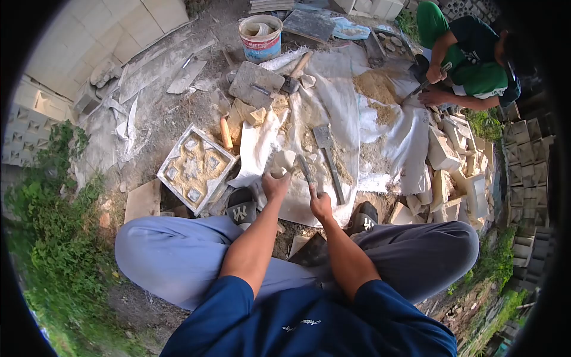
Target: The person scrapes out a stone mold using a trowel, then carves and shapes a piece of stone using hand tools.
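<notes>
Over a whitish sheet point(318, 101), the left hand point(276, 186) seems to pinch a pale chunk point(285, 159) while the right hand point(322, 206), closed around a flat tool point(304, 169), holds it beside the chunk, apparently calling for a steady left grip.

crumpled, matt woven plastic sheet point(324, 89); smooth plastic bucket point(260, 49); rough, sand-crusted decorative block point(191, 168); dull metal blade point(322, 136); wooden hammer handle point(301, 64).

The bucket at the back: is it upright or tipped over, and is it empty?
Upright and not empty: the bucket stands with its mouth up, and a pale object shows inside. What lies beneath cannot be seen.
</notes>
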`<state>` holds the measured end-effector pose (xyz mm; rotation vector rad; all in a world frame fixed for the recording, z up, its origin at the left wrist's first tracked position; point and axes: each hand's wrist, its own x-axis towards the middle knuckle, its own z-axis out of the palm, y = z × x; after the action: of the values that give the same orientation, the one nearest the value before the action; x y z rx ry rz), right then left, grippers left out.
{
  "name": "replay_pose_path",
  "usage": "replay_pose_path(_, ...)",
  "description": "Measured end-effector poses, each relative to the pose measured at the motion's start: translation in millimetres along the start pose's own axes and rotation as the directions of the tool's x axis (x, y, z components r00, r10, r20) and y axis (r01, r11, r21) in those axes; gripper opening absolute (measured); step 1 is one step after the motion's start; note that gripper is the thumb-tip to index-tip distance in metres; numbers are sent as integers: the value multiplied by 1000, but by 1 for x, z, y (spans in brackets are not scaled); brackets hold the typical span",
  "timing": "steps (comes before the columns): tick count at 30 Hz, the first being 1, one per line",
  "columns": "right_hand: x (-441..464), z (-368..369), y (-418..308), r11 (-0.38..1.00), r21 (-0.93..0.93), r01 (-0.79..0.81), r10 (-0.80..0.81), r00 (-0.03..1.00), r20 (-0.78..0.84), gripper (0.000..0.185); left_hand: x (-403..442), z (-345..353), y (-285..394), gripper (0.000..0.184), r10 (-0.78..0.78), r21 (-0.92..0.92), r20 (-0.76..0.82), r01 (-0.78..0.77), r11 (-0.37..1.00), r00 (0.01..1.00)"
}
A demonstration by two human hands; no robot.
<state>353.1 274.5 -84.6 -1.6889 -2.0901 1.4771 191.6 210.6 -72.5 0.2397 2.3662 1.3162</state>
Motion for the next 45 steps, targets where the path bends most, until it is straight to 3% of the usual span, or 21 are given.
replay_pose_path(5,3,9,12,997,-59,-53,57,996,68,81,-1,-3,8,52,-4,59,-111,11,998,994)
replay_pose_path(7,-1,9,10,991,-58,-119,109,982,-152,79,-9,-7,18,53,48,49,-146,-41,998,988)
replay_pose_path(9,2,3,5,982,-93,-167,154,980,-127,77,-13,-9,20,55,28,45,-118,-22,999,993)
replay_pose_path(12,4,-5,-5,991,49,-121,128,979,-159,74,-11,-11,16,56,58,83,-104,-50,995,993)
replay_pose_path(13,5,-7,-9,991,50,-120,127,979,-159,74,-10,-12,13,67,52,100,-74,-45,994,996)
replay_pose_path(14,5,-9,-13,991,59,-116,123,983,-138,75,-9,-11,11,79,46,116,-44,-40,992,998)
replay_pose_path(17,6,-6,-9,993,63,-98,105,988,-114,77,-9,-9,6,81,67,137,-50,-59,989,996)
replay_pose_path(18,7,-4,-6,996,7,-87,87,996,-23,76,-8,-7,2,81,66,137,-51,-58,989,997)
replay_pose_path(19,8,-1,-2,997,-47,-69,72,995,71,76,-7,-5,-2,74,102,116,-65,-94,989,993)
replay_pose_path(21,4,2,-1,992,-83,-99,107,989,102,76,-7,-5,-5,66,138,97,-83,-130,987,987)
replay_pose_path(23,-3,1,-4,984,-52,-170,164,982,-97,78,-8,-8,-2,68,139,152,-40,-132,980,989)
replay_pose_path(24,3,1,-2,966,-25,-257,253,961,-108,80,-7,-10,0,68,139,153,-40,-131,980,990)
replay_pose_path(26,11,-2,6,973,-11,-229,226,967,-118,80,-3,-16,5,72,145,183,94,-160,970,985)
replay_pose_path(30,10,-8,-1,983,66,-174,182,974,-136,78,11,-16,2,76,175,265,197,-224,938,965)
replay_pose_path(32,7,-8,-6,979,89,-184,197,967,-162,77,20,-11,-10,79,253,341,286,-345,875,924)
replay_pose_path(33,6,-10,-7,979,104,-176,191,970,-150,78,19,-12,-9,79,251,340,293,-346,875,923)
replay_pose_path(35,2,-14,-8,978,120,-172,189,972,-143,78,17,-15,-7,79,65,243,339,-154,958,939)
replay_pose_path(40,4,0,19,985,94,-142,152,981,-121,85,21,-3,-14,81,119,222,296,-190,956,948)
replay_pose_path(42,1,0,23,986,51,-157,161,982,-93,85,27,4,-12,74,164,81,237,-188,979,958)
replay_pose_path(45,-2,0,25,984,63,-169,176,977,-123,83,21,5,-5,61,176,121,186,-200,972,967)
